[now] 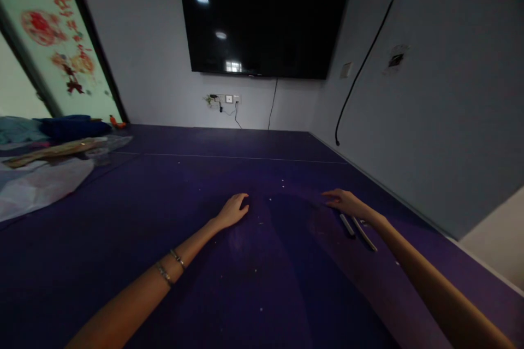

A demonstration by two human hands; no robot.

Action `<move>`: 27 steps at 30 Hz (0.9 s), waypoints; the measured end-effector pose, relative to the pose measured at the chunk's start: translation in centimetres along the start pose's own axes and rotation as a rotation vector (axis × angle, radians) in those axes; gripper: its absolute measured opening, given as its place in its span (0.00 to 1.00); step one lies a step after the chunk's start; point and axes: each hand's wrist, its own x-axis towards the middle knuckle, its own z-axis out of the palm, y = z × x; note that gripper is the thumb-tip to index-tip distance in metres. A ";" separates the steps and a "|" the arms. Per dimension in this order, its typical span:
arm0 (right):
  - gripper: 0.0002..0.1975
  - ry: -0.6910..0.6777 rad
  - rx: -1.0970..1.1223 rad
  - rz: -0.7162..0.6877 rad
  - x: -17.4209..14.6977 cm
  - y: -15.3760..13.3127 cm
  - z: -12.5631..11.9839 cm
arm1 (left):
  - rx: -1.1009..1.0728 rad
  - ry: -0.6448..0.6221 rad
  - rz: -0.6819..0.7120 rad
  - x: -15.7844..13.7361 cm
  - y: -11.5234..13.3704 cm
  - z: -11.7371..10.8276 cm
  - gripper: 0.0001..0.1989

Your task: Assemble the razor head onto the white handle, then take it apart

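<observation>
My left hand (234, 211) rests low over the purple tabletop (172, 202), its thumb and fingers apart with nothing between them. Two bracelets (170, 268) circle the left wrist. On the other side, my right hand (344, 202) stretches its fingers toward the middle and holds nothing. Just under and beside it lie a short grey stick-like object (347, 225) and a longer slim light one (365, 235); their kind is unclear, and the hand partly hides their far ends. Small white scraps (282, 186) are scattered between the hands.
At the left lie a clear plastic bag (45, 185), a flat brown strip (53, 151) and dark blue cloth (76, 127). A large television (266, 16) hangs above wall sockets (229, 99). A black cable (364, 60) dangles along the right wall.
</observation>
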 end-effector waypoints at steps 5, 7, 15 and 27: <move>0.18 0.056 0.027 -0.136 1.5 -3.4 4.0 | 0.073 0.036 -0.065 -0.9 -2.6 -1.7 0.17; 0.19 0.089 0.022 -0.159 1.8 -4.5 5.7 | 0.106 0.042 -0.082 -1.2 -3.3 -2.2 0.16; 0.28 0.112 -0.171 0.002 1.9 -6.9 10.9 | 0.253 0.017 -0.158 -1.8 -4.4 -2.1 0.21; 0.27 0.126 -0.240 0.041 1.3 -7.5 11.3 | 0.447 -0.011 -0.265 -1.8 -3.9 -1.6 0.25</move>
